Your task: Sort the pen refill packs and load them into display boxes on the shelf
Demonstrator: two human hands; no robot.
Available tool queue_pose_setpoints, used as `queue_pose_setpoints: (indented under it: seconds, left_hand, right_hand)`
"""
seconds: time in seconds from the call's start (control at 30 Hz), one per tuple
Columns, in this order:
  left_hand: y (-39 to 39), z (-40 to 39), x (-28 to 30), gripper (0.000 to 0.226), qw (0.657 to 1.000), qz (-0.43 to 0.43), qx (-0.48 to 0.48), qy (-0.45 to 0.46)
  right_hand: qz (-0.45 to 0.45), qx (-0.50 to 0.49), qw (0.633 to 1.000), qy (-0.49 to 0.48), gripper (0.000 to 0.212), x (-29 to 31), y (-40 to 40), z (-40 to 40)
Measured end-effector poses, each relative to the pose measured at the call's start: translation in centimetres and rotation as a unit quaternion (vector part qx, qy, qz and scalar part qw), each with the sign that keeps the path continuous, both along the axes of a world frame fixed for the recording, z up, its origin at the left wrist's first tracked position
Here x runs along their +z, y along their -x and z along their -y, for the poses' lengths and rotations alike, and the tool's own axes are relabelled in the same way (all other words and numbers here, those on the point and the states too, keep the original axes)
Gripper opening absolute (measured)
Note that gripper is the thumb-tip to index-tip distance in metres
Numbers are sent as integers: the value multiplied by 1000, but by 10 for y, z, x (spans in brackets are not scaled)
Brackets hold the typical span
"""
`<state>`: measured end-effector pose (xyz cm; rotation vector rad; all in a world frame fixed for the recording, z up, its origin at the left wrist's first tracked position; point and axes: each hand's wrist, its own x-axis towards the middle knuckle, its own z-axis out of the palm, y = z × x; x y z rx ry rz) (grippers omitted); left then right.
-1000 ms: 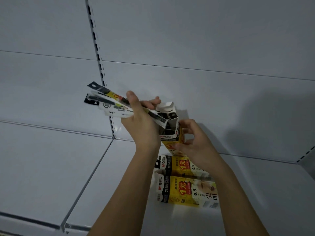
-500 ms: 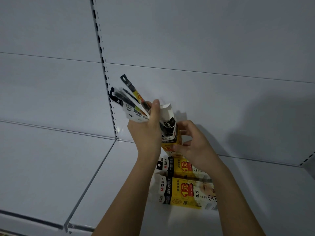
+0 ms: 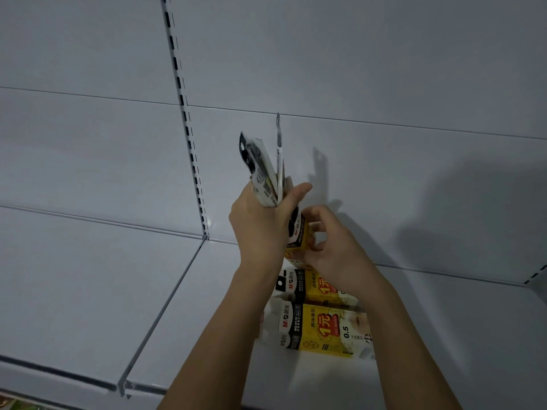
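My left hand [image 3: 259, 223] grips a bundle of black-and-white pen refill packs [image 3: 262, 170], now nearly upright, with their lower ends down in the open top of a yellow display box [image 3: 299, 232]. My right hand [image 3: 334, 250] holds that box from the right, just above the shelf. Most of the box is hidden by both hands. Two more yellow display boxes lie on their sides on the white shelf: one [image 3: 313, 287] just below the held box, the other [image 3: 322, 329] nearer to me.
The white shelf board [image 3: 88, 291] runs left and right, with a seam [image 3: 165, 306] between two boards. A slotted upright [image 3: 185, 119] stands in the white back panel behind my hands. Another slotted bracket [image 3: 535, 275] shows at the far right.
My left hand has swung the refill packs from pointing left to nearly upright and pushed their lower ends into the box. My right hand has kept its hold on the box.
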<state>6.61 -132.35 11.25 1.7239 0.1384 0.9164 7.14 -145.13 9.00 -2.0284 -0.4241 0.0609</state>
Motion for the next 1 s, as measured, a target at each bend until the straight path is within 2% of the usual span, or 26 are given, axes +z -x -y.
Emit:
queue_pose_setpoints:
  seconds: [0.1, 0.2, 0.3, 0.43, 0.53, 0.6, 0.77, 0.9, 1.0]
  left_hand:
    - [1, -8, 1, 25, 999, -39, -26, -16]
    - [5, -21, 2, 31, 987, -64, -147, 3]
    - [11, -40, 7, 12, 952, -88, -293, 4]
    - [19, -62, 8, 21, 891, -124, -436, 7]
    - [20, -70, 7, 22, 889, -110, -445, -4]
    - [18, -70, 7, 22, 904, -92, -418, -18]
    - [9, -59, -1, 22, 964, -78, -247, -54]
    - [6, -56, 0, 28, 941, -105, -311, -77]
    - [8, -58, 6, 39, 919, -118, -375, -39]
  right_hand:
    - [5, 1, 1000, 0, 50, 0, 1, -2]
    - [15, 1, 1000, 3, 52, 1, -1, -3]
    - [7, -1, 1000, 7, 53, 2, -3, -1]
    - [-1, -4, 1000, 0, 55, 3, -4, 5]
    - [-7, -4, 1000, 8, 56, 4, -4, 7]
    - [-6, -7, 1000, 12, 56, 4, -4, 7]
    - [-4, -7, 1000, 16, 57, 4, -6, 5]
    - [-13, -7, 1000, 14, 59, 5, -7, 8]
    - [-16, -13, 1000, 15, 58, 7, -9, 9]
